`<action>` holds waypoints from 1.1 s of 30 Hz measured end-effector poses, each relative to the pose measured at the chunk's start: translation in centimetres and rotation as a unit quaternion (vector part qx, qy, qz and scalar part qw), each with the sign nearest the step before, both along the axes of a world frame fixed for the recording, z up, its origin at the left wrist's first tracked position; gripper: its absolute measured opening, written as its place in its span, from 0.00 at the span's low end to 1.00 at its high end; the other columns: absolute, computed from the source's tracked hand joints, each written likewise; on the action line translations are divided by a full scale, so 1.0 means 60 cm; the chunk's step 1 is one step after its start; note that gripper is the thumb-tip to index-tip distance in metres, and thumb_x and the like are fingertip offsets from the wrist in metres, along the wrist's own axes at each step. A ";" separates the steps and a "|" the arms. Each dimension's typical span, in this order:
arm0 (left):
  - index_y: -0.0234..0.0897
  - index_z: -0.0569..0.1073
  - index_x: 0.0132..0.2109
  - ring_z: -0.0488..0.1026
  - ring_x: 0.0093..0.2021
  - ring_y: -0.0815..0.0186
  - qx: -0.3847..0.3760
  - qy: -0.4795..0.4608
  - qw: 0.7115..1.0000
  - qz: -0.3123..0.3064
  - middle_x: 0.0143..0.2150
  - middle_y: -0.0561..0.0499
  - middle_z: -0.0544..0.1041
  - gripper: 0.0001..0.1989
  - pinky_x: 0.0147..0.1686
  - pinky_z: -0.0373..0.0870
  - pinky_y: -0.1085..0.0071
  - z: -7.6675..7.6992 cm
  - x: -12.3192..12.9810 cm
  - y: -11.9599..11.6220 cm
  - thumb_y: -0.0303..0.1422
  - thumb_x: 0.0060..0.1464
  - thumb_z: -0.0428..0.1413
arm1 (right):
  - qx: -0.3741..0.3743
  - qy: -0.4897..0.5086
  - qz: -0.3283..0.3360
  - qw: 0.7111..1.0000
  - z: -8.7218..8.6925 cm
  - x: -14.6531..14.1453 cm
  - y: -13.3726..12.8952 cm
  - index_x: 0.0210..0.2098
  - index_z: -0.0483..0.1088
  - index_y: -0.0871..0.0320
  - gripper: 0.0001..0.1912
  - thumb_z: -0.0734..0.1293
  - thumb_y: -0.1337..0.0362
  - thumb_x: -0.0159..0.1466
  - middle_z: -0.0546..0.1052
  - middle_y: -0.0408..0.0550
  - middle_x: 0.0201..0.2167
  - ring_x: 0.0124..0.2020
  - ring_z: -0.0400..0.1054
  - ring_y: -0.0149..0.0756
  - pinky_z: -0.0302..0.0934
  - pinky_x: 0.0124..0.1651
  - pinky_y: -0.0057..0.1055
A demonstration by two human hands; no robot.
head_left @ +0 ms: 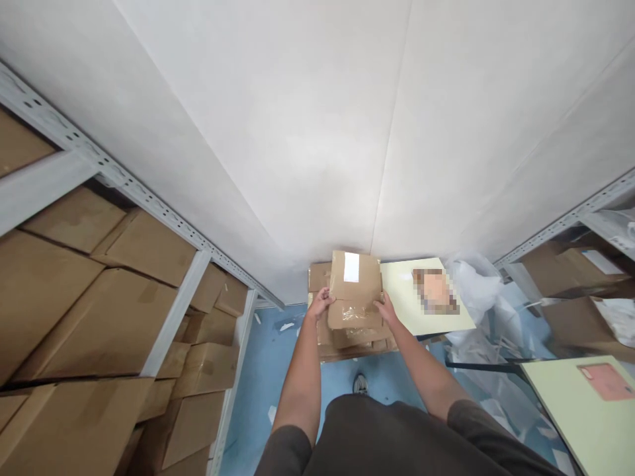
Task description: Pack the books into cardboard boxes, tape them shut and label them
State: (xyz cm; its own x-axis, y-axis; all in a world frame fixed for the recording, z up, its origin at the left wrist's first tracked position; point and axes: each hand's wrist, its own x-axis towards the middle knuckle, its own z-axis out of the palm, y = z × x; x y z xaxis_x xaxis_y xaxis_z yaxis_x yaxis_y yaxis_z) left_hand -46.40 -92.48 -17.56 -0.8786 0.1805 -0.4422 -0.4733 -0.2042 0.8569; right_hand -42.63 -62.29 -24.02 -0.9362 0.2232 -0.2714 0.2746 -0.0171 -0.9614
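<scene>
A flattened cardboard box (353, 312) with a white label and clear tape is gripped at both side edges. On its left edge my left hand (321, 303) is closed, thumb on top. My right hand (384, 307) closes on the opposite edge in the same way. Beneath lies a stack of flattened cardboard (325, 337), partly covered by the box and my hands. Whether the held box rests on the stack or is lifted off it, I cannot tell.
Metal shelving (173, 317) packed with cardboard boxes (106, 317) runs along the left. A pale yellow board (397, 291) adjoins the stack, beside white plastic bags (476, 284). Another yellow board (570, 403) and shelves stand right. Scraps lie on the blue floor (262, 390).
</scene>
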 end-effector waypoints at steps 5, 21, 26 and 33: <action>0.41 0.72 0.50 0.79 0.41 0.61 0.024 0.024 0.999 -0.035 0.44 0.49 0.82 0.38 0.40 0.71 0.69 0.051 -0.024 0.033 0.43 0.30 0.77 | -0.113 -0.051 -0.021 0.992 0.057 0.009 0.066 0.58 0.71 0.52 0.37 0.74 0.56 0.49 0.84 0.49 0.46 0.48 0.78 0.51 0.72 0.49 0.42; 0.44 0.69 0.68 0.78 0.40 0.63 -0.041 0.097 0.976 -0.192 0.39 0.53 0.78 0.47 0.41 0.74 0.68 0.126 0.004 0.468 0.44 0.40 0.73 | -0.182 0.082 -0.169 0.965 0.190 0.251 0.453 0.47 0.72 0.49 0.28 0.78 0.59 0.48 0.82 0.41 0.36 0.38 0.76 0.42 0.66 0.44 0.34; 0.42 0.71 0.67 0.79 0.44 0.58 -0.041 0.100 0.954 -0.279 0.41 0.50 0.80 0.47 0.44 0.75 0.65 0.142 0.081 0.692 0.43 0.39 0.73 | -0.169 0.084 -0.262 0.946 0.191 0.404 0.613 0.48 0.72 0.49 0.29 0.78 0.59 0.47 0.81 0.40 0.35 0.37 0.76 0.41 0.66 0.43 0.34; 0.40 0.73 0.65 0.81 0.41 0.57 -0.035 0.102 0.904 -0.414 0.40 0.48 0.82 0.43 0.42 0.76 0.63 0.137 0.235 1.020 0.38 0.39 0.72 | -0.164 0.092 -0.412 0.892 0.187 0.664 0.796 0.48 0.73 0.49 0.30 0.80 0.54 0.47 0.80 0.41 0.35 0.37 0.75 0.41 0.66 0.41 0.34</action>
State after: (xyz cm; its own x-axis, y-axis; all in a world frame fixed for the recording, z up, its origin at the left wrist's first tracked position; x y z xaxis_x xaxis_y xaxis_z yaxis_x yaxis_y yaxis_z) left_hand -32.27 -31.28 -9.36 -0.5192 0.7917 -0.3220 -0.2697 0.2058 0.9407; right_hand -2.80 -14.51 -12.79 -0.5270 0.7923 -0.3076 -0.1223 -0.4288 -0.8951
